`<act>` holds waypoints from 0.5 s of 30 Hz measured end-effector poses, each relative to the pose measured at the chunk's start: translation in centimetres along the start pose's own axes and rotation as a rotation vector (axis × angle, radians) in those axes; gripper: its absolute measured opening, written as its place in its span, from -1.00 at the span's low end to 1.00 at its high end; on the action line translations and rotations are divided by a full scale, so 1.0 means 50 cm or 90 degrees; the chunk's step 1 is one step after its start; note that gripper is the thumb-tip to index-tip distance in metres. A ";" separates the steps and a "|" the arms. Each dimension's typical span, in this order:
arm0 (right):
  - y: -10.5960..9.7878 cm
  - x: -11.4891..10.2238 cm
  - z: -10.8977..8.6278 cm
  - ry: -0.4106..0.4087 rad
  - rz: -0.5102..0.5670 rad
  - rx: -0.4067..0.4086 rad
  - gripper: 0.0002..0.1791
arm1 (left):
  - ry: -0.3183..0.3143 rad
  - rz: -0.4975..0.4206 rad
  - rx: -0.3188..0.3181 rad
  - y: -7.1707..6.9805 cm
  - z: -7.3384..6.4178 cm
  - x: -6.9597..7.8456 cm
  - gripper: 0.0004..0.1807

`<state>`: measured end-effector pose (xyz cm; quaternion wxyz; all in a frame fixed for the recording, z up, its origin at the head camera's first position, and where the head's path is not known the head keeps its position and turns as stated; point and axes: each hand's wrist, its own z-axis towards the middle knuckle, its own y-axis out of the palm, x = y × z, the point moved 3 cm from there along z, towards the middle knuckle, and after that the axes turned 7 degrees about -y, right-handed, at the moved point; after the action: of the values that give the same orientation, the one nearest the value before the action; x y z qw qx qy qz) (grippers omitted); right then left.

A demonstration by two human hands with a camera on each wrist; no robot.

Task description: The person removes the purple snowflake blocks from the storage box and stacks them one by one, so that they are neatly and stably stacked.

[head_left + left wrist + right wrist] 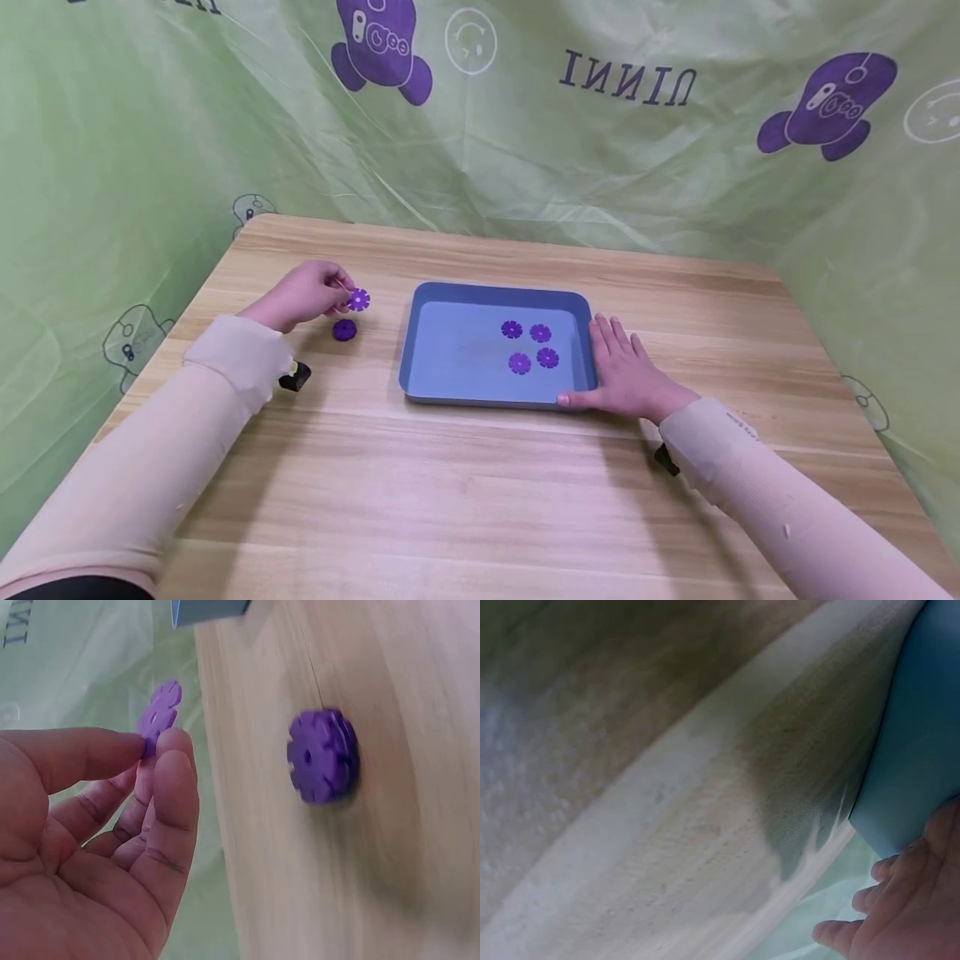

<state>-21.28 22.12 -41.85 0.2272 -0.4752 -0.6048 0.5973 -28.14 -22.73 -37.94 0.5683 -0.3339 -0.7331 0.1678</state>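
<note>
Facing the head camera, the pinched purple disc (360, 299) tilts.

Head view down over tabletop (465, 492)

In the left wrist view, the lower part of the purple disc (360, 300) was hidden behind the fingertips of the left grip (306, 295), and whether 1 disc or 2 were held could not be told. The purple stack (344, 331) was slightly blurred; its lower pieces were mostly covered, so they could not be counted. The top edge cut off the tray (450, 350). In the head view, the right grip (630, 379) covered a part of the tray's right rim. The right wrist view showed the worktop (667, 817) blurred. The print (741, 425) on the right sleeve (795, 508) was too small to read.
</note>
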 end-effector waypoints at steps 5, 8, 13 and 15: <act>-0.001 -0.003 0.003 0.006 0.006 -0.006 0.50 | -0.023 -0.014 -0.006 -0.016 -0.007 -0.026 -0.82; -0.002 -0.004 0.003 0.008 0.011 -0.008 0.51 | -0.032 -0.031 -0.014 -0.024 -0.009 -0.040 -0.81; -0.004 -0.003 0.001 0.013 0.013 -0.012 0.51 | -0.043 -0.072 -0.032 -0.031 -0.010 -0.052 -0.80; -0.004 -0.003 0.001 0.011 0.012 -0.013 0.51 | -0.054 -0.080 -0.037 -0.032 -0.010 -0.056 -0.80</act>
<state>-21.34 21.98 -41.62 0.2219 -0.4883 -0.6041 0.5894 -27.78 -25.89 -38.81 0.5363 -0.2963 -0.7804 0.1245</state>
